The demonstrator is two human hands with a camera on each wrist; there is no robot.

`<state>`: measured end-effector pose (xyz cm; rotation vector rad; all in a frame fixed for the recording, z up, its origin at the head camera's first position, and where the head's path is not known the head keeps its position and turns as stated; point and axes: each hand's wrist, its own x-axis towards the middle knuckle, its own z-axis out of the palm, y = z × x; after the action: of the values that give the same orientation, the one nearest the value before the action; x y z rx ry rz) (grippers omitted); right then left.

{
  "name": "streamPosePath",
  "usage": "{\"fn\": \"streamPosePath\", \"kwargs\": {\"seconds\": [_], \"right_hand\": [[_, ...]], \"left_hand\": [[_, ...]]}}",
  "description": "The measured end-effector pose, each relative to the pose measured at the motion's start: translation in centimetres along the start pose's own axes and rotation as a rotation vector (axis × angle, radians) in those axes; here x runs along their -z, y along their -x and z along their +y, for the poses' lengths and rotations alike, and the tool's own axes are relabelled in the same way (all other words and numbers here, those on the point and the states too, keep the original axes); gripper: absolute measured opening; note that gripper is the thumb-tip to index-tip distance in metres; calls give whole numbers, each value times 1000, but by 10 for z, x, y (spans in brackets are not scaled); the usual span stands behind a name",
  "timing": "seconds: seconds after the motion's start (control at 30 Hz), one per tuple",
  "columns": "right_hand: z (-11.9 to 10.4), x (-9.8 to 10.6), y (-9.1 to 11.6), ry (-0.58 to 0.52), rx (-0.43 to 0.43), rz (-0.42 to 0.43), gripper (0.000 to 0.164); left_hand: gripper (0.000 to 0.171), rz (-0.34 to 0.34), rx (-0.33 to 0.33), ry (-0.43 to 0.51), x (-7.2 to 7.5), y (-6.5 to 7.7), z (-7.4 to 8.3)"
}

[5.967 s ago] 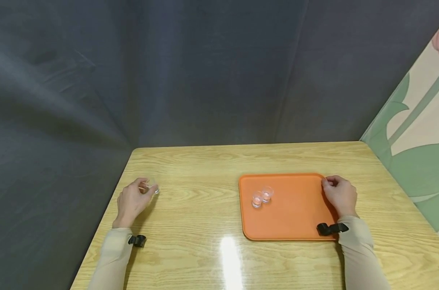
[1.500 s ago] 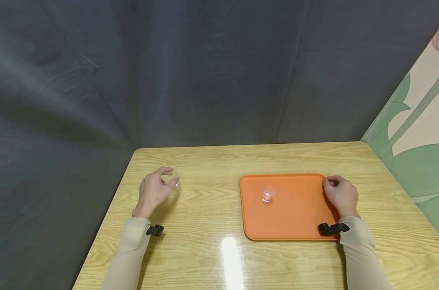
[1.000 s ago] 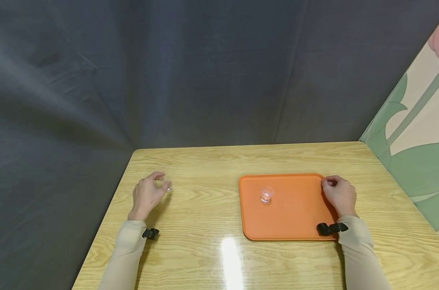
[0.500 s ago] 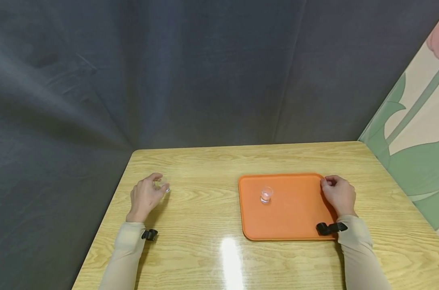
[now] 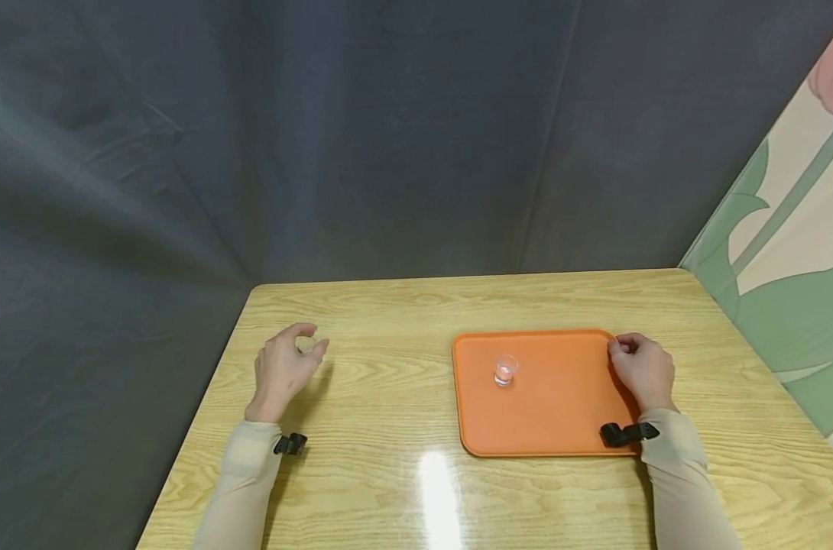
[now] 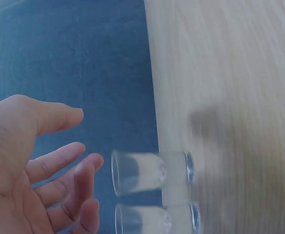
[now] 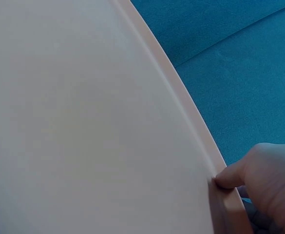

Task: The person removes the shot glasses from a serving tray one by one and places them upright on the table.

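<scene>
My left hand [image 5: 279,376] hovers over the left part of the table, thumb and fingers spread apart, holding nothing. Just beyond its fingertips, the left wrist view shows two clear shot glasses, one [image 6: 140,173] beside the other [image 6: 154,219], standing on the table. In the head view the hand mostly hides them. An orange tray [image 5: 547,416] lies right of centre, with one clear shot glass [image 5: 505,370] upright on its left half. My right hand [image 5: 645,370] pinches the tray's right rim near the far corner, thumb on top [image 7: 232,176].
The wood-grain table [image 5: 382,428] carries a bright light reflection [image 5: 439,489] near its front. A dark cloth [image 5: 403,137] hangs along the back and left edges. A flower-patterned surface [image 5: 802,229] borders the right side.
One of two glasses left the tray between the oldest frame and the later ones. My left hand has released a glass at the left and drawn off slightly. The right hand stays on the rim.
</scene>
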<state>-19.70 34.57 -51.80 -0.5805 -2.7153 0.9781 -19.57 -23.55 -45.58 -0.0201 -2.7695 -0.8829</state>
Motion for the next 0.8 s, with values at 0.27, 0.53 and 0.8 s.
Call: {"fn": "streamPosePath", "kwargs": {"seconds": [0.27, 0.53, 0.8], "right_hand": [[4, 2, -2, 5, 2, 1, 41], [5, 1, -3, -2, -12, -12, 42], [4, -1, -3, -6, -9, -14, 41]], "left_hand": [[41, -67, -53, 42, -26, 2, 23], [37, -156, -167, 25, -71, 7, 59], [36, -233, -292, -5, -103, 14, 102]]}}
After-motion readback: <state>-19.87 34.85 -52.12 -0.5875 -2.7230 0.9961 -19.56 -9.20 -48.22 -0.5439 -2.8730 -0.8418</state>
